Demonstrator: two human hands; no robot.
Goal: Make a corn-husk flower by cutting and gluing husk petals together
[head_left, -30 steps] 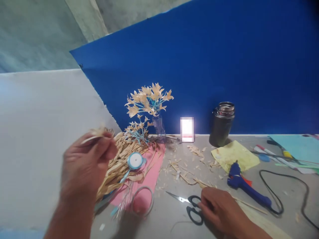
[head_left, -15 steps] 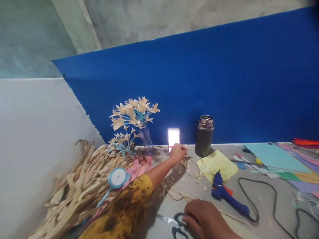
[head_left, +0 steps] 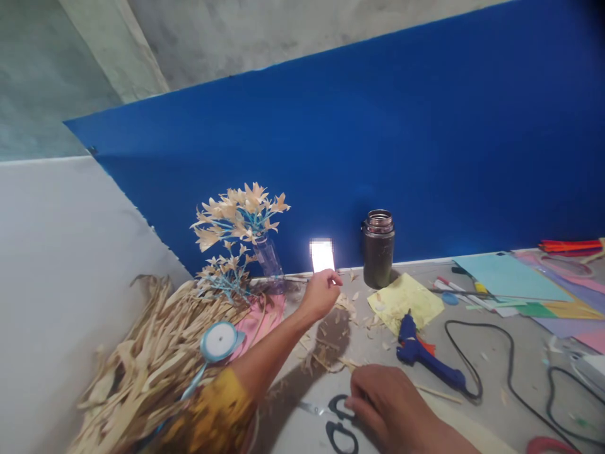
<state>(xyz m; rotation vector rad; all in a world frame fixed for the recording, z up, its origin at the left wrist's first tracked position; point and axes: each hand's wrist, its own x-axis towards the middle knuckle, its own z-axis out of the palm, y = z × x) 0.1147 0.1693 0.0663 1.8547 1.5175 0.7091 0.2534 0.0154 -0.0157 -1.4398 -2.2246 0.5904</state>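
My left hand (head_left: 321, 293) is stretched far forward, its fingers curled right under a small bright white screen (head_left: 322, 255) that leans on the blue board; whether it touches the screen I cannot tell. My right hand (head_left: 385, 407) rests near me on the grey table, fingers curled beside the black handles of a pair of scissors (head_left: 338, 419). A clear vase of pale paper flowers (head_left: 241, 217) stands left of the screen. A dark jar (head_left: 377, 248) stands to its right.
A heap of dry husk strips (head_left: 151, 353) with a light blue ribbon spool (head_left: 218, 341) fills the left. A blue glue gun (head_left: 425, 359) with black cord, yellow paper (head_left: 404, 302), pens and coloured sheets (head_left: 510, 277) lie at right. Husk scraps litter the middle.
My left hand went from holding a husk strip near me to reaching out to the bright screen. The view turned left and up. My right hand stayed by the scissors.
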